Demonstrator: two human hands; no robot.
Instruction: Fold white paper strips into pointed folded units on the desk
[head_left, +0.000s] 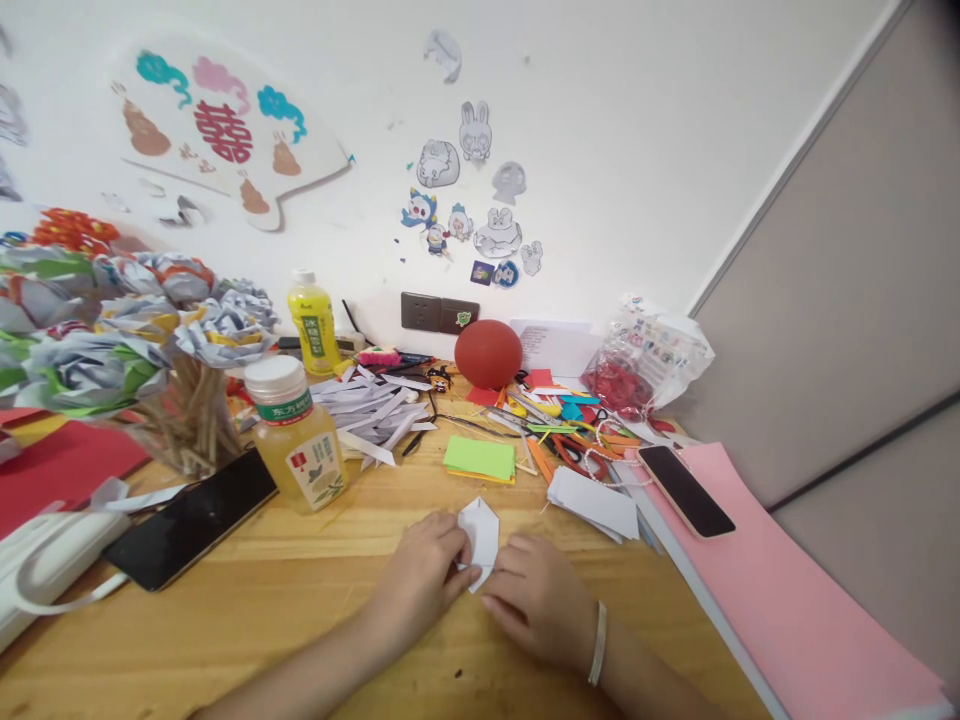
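A small folded piece of white paper (482,530) with a pointed top lies at the near middle of the wooden table. My left hand (426,560) is closed on its left side, thumb at the lower edge and fingers along the side. At the lower right edge my right hand (536,600) has its fingers curled against the same paper; the fingertips partly hide that corner. Just beyond the folded piece sits a stack of green paper slips (480,457) with orange ones below. A pile of white paper slips (596,502) is to the right of my hands.
Two drink bottles (301,470) and a dark phone (191,520) stand and lie at left, near paper flowers (97,365). Scissors (574,455), paper scraps (375,410) and a red balloon (488,354) crowd the back. Pink sheets (795,600) bearing another phone (686,490) border the right.
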